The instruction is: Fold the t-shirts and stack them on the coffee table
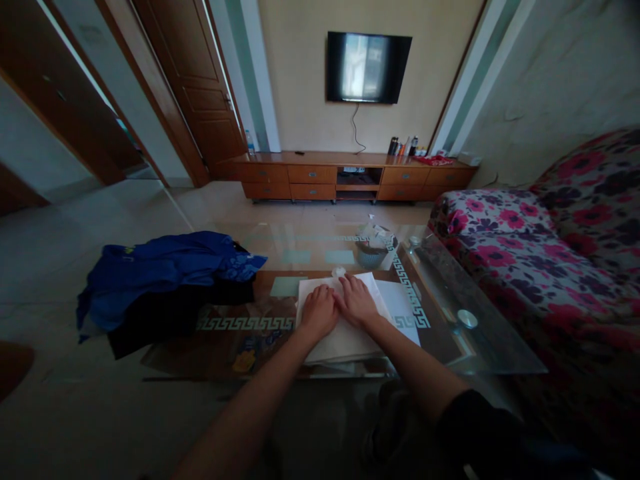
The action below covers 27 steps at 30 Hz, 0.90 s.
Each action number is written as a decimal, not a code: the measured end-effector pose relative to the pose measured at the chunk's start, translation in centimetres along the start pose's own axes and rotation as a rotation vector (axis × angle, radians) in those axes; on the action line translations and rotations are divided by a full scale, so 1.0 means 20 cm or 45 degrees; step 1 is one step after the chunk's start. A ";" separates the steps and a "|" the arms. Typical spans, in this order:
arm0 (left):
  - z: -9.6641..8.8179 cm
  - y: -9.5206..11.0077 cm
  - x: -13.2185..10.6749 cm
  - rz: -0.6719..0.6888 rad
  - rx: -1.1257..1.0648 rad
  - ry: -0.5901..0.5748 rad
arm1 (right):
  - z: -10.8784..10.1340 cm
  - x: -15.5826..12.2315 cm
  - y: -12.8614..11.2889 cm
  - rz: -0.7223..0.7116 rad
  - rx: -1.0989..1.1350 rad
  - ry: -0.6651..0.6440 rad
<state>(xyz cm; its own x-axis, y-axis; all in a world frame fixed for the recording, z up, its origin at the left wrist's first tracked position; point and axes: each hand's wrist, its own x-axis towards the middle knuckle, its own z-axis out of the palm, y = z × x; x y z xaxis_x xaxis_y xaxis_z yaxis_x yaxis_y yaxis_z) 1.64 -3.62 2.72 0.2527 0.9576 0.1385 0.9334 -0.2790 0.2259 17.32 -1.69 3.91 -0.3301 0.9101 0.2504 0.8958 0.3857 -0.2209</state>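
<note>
Because only the head view is on hand, these notes stay with it; your left hand and right hand lie side by side, palms down, on a stack of white paper, thumbs touching or nearly so; neither hand closes around anything, the fingers are spread flat and pressing, which reads as smoothing or pinning the sheets so they do not slide on the slick top.

The paper sits on the near middle of the glass coffee table, square to you, within easy reach of both forearms; a second white sheet pokes out from under it on the right.

A small white object rests just beyond your fingertips; too small to identify.

Left of the paper, a heap of blue and black clothing hangs over the table's far-left corner, well apart from your hands; likely pushed aside to keep the working patch free.

Further back, a small basket holding crumpled bits stands near the table's far edge; beside you on the right, a flowered sofa; against the far wall, a low wooden cabinet under a wall-mounted television.
</note>
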 end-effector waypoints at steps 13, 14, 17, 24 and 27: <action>0.12 -0.19 0.09 -0.111 0.088 0.014 | 0.13 0.06 0.21 0.153 -0.072 -0.289; 0.11 -0.22 0.08 -0.144 0.097 0.020 | 0.12 0.06 0.25 0.207 -0.078 -0.301; 0.09 -0.30 0.07 -0.176 0.102 0.051 | 0.11 0.05 0.33 0.327 -0.077 -0.312; 0.02 -0.22 -0.04 -0.176 0.140 0.235 | 0.05 -0.04 0.22 0.279 -0.162 -0.237; 0.02 -0.12 -0.15 -0.014 0.124 0.207 | 0.02 -0.13 0.14 0.167 -0.162 -0.188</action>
<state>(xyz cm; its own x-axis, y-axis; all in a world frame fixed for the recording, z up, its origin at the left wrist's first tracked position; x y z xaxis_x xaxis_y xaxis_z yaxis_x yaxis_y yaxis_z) -1.22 -5.70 1.35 0.2053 0.9341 0.2922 0.9581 -0.2527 0.1348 20.66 -2.89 2.32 -0.2401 0.9670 0.0850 0.9610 0.2492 -0.1198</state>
